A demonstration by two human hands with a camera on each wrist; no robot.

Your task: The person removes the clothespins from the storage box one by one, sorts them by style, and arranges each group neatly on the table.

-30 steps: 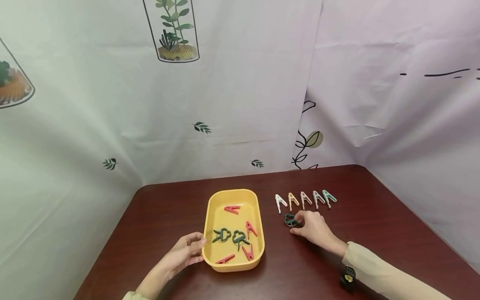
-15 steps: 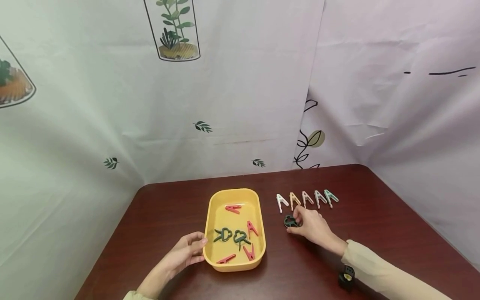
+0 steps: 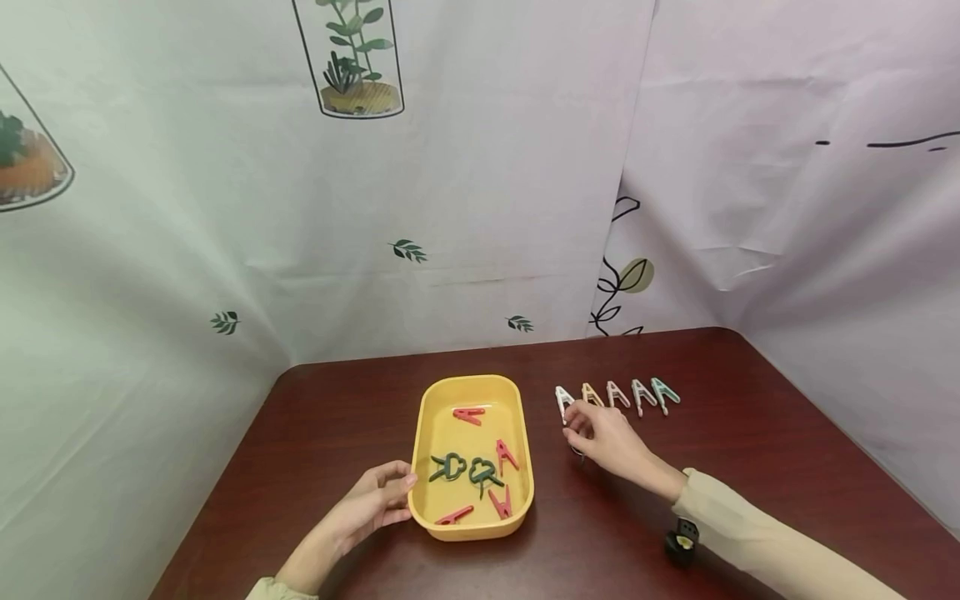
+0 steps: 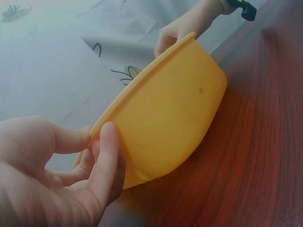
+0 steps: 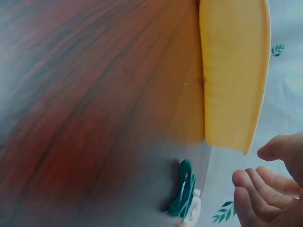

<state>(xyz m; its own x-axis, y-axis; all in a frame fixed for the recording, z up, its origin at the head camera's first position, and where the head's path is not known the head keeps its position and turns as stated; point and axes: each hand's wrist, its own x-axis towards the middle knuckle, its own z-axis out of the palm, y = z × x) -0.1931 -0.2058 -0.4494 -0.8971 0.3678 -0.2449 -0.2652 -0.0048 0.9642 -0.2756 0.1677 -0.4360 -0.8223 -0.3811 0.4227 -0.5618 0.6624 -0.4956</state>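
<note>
At the left side of the yellow plastic tray (image 3: 472,533), my left hand (image 3: 375,500) pinches the rim between thumb and fingers, as the left wrist view shows close up. My right hand (image 3: 611,442) hovers right of the tray, fingers loosely bent with nothing between them. Below it a dark green clip (image 5: 183,189) lies on the table, mostly hidden by the hand in the head view. Inside the tray are two dark green clips, one left (image 3: 448,467) and one right (image 3: 483,473), and several red clothespins (image 3: 501,502).
Behind my right hand a row of clothespins runs along the table (image 3: 345,417): white (image 3: 564,400), orange (image 3: 591,393), pink (image 3: 617,394), grey (image 3: 642,396) and mint green (image 3: 663,393). A printed cloth (image 3: 480,183) hangs around the table's back and sides.
My right hand has let go of the dark green clip, leaving it on the table, and has lifted and shifted slightly back over it. My left hand stays at the tray rim.
</note>
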